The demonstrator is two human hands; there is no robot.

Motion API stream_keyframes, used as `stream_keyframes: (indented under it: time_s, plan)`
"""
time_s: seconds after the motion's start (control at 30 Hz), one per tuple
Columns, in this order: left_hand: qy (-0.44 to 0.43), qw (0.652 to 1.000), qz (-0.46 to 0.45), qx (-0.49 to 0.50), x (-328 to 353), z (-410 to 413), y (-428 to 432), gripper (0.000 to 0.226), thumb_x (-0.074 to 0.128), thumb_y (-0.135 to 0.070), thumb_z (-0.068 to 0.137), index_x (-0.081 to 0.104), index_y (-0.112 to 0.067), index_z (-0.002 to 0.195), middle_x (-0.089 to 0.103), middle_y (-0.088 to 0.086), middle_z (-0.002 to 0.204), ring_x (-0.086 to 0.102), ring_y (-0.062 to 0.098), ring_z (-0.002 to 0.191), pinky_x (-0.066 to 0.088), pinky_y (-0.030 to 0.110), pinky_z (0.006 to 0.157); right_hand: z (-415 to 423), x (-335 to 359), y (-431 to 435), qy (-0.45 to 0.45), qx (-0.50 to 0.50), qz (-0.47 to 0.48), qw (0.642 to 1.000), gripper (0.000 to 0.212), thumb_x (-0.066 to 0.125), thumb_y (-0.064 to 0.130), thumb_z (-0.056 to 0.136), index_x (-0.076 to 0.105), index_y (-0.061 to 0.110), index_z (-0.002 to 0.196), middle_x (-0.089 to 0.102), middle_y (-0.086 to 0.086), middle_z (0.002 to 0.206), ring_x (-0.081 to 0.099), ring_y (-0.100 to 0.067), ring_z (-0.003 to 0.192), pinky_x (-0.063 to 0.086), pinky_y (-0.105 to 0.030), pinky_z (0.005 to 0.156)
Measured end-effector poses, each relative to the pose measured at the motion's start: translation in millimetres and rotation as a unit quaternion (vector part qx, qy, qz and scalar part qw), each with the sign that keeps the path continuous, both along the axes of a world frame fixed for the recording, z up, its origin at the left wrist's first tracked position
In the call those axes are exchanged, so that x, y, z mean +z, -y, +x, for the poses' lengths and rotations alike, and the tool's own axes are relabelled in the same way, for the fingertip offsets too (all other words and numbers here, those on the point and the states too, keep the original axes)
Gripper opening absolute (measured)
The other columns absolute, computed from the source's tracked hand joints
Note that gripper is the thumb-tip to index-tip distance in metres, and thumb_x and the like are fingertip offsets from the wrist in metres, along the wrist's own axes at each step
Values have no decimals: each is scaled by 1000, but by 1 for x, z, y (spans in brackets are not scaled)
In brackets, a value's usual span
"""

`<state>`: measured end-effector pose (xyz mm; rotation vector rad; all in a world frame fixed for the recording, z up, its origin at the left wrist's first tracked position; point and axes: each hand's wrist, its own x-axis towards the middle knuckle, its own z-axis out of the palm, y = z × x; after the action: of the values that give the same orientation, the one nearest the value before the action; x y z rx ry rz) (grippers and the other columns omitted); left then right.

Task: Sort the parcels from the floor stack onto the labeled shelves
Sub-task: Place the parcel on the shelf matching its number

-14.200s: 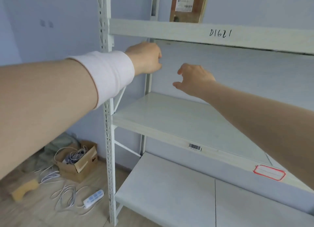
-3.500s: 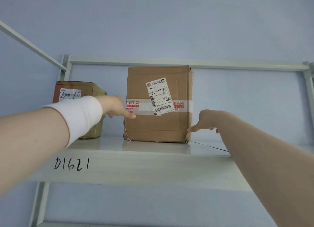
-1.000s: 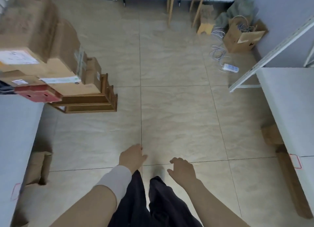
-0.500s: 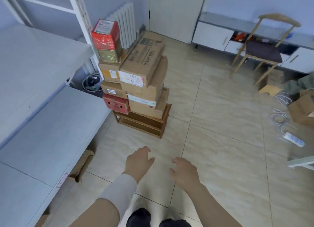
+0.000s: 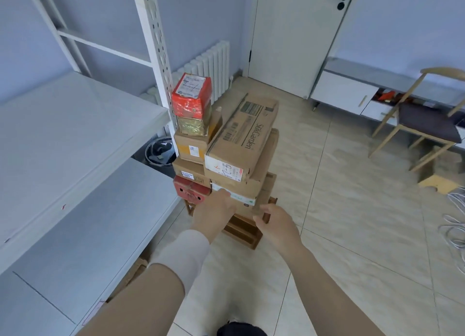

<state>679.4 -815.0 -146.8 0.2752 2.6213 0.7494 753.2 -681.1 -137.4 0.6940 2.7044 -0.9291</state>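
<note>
Both hands have come forward to the parcel stack (image 5: 234,154), which sits on a wooden stand (image 5: 244,231) beside the shelves (image 5: 75,124). The left hand (image 5: 214,214) reaches, fingers relaxed, to the lower carton (image 5: 251,187)'s labelled front. The right hand (image 5: 276,226), loosely curled and holding nothing, is at the carton's right corner. Whether either hand touches it cannot be told.

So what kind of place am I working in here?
Probably a small parcel storeroom, perhaps a converted room: white metal shelves, a stack of cardboard parcels, plus a radiator and chair.
</note>
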Motion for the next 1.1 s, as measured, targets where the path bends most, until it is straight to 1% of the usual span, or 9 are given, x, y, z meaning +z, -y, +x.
stream_keyframes:
  time_s: [0.1,0.3,0.43,0.53,0.63,0.77,0.87,1.0,1.1]
  plan:
    - [-22,999,23,27,15,-40,-5,37,51,-38,92,47,-26,127,63,-4,118,63,19,101,51,30,89,-38,10,-12,-25,-19,-18,999,42,51,33,94,47,21,134,54,4,133,52,-16,118,40,-24,89]
    - [-73,995,42,43,44,-130,0,41,50,-43,92,46,-26,129,57,-6,129,59,17,109,44,29,83,-129,32,-12,-75,-57,-69,993,44,52,35,93,46,19,133,54,3,133,53,-18,118,46,-32,95]
    - [-77,991,81,76,56,-203,12,44,52,-42,91,47,-23,130,55,-3,132,55,19,117,43,34,95,-198,45,-2,-103,-64,-96,988,43,52,35,93,46,21,134,52,4,135,49,-17,122,40,-32,99]
    - [-106,983,102,108,63,-251,24,43,53,-41,91,47,-22,129,55,-1,132,53,20,119,41,33,95,-248,50,8,-113,-78,-110,984,44,52,36,93,46,22,134,51,6,136,47,-16,125,38,-31,101]
    - [-114,973,128,152,62,-291,36,43,54,-37,91,47,-22,131,51,-1,137,50,20,123,40,34,100,-289,49,18,-101,-91,-146,980,47,52,38,93,44,21,136,49,5,138,46,-15,126,35,-26,98]
    - [-111,959,174,192,49,-327,40,45,56,-35,91,45,-19,133,50,0,137,47,19,125,38,36,103,-336,39,27,-87,-124,-202,968,53,54,40,91,41,21,139,51,5,137,48,-14,124,34,-24,92]
    - [-85,950,206,218,34,-342,39,49,55,-37,91,42,-21,135,50,-1,138,48,19,126,39,39,106,-364,30,33,-73,-140,-224,962,58,54,45,90,38,20,140,49,3,139,46,-16,126,36,-27,97]
    - [-57,936,237,256,15,-355,36,45,53,-37,92,42,-23,133,53,-3,134,52,16,121,42,32,98,-389,17,35,-58,-158,-265,950,67,54,48,89,31,21,145,42,1,146,41,-18,132,35,-33,104]
    - [-47,932,243,265,12,-360,29,44,49,-36,94,40,-24,136,56,-3,130,56,15,115,46,31,95,-399,11,37,-51,-164,-301,938,72,54,50,88,25,22,148,37,2,149,39,-17,134,37,-30,99]
